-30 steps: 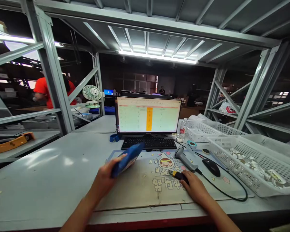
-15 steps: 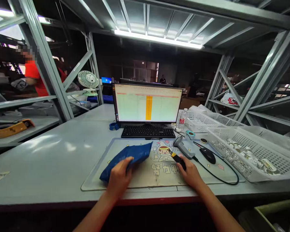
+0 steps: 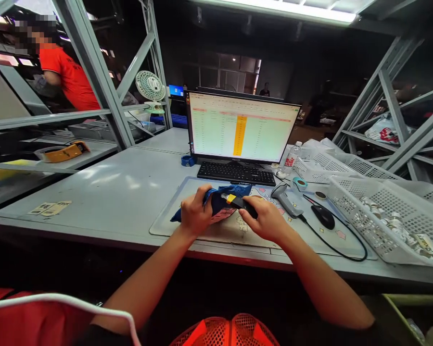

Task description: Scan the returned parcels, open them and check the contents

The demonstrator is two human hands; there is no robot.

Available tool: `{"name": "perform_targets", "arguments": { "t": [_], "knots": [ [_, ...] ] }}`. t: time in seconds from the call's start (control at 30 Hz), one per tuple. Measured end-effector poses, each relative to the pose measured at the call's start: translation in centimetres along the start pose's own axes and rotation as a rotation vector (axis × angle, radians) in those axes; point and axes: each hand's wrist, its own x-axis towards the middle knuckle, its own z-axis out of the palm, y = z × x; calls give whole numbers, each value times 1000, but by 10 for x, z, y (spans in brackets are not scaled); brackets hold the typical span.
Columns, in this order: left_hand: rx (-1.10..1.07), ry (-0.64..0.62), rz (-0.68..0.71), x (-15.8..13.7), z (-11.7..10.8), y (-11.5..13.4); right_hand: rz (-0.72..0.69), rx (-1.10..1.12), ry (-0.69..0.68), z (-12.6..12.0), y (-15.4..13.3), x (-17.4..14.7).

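Observation:
My left hand (image 3: 197,211) is closed on a blue plastic mailing bag (image 3: 242,191), lifting it over the desk mat (image 3: 173,211). A pale printed label (image 3: 222,214) shows on the bag's near side. In my right hand (image 3: 269,217) is a box cutter (image 3: 242,203), black with a yellow front end. Its tip meets the bag's upper part, close to my left fingers; whether the blade has gone through is hard to see. Right of my hands lies a grey barcode scanner (image 3: 286,201) with a black cable.
Behind the mat stand a keyboard (image 3: 236,173) and a monitor (image 3: 243,127). A black mouse (image 3: 323,217) and white perforated baskets (image 3: 364,233) with small bottles are at the right. Blue tape (image 3: 187,161) sits left of the keyboard. A person in red (image 3: 70,77) stands beyond the left frame.
The bag has been raised and turned, so its label now shows. My right hand has brought the box cutter leftward to the bag. My view has tilted downward.

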Motion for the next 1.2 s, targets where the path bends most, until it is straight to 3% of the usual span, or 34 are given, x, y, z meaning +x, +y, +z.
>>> {"name": "perform_targets", "arguments": {
  "t": [0.1, 0.23, 0.33, 0.47, 0.53, 0.6, 0.67, 0.77, 0.83, 0.93, 1.03, 1.13, 1.2],
  "knots": [
    [-7, 93, 39, 5, -13, -5, 81, -31, -32, -12, 26, 2],
    [27, 279, -103, 15, -29, -13, 511, -225, -123, -21, 97, -9],
    [2, 223, -196, 19, -29, -16, 604, -279, -140, -5, 132, -29],
    [-81, 151, -247, 17, -19, -12, 611, -309, -224, 29, 137, -53],
    [-126, 133, -263, 17, -19, -10, 605, -340, -249, 36, 130, -57],
    [-169, 68, -274, 19, -23, -8, 568, -331, -172, 32, 116, -53],
    [-214, -25, -303, 25, -31, -5, 447, -239, 54, 20, 90, -44],
    [-284, -150, -351, 37, -46, 2, 89, -16, 384, 2, 27, -25],
    [-313, -246, -341, 45, -57, 8, -119, 46, 398, 1, -17, -12],
    [-338, -412, -285, 59, -76, 12, -212, -28, 326, 17, -62, 7],
    [-286, -643, -264, 76, -97, 7, -212, -87, 287, 38, -76, 24],
    [-83, -955, -254, 95, -112, 4, -291, -110, 292, 54, -79, 34],
    [82, -1073, -197, 104, -115, 6, -366, -122, 322, 63, -81, 38]
  ]
}}
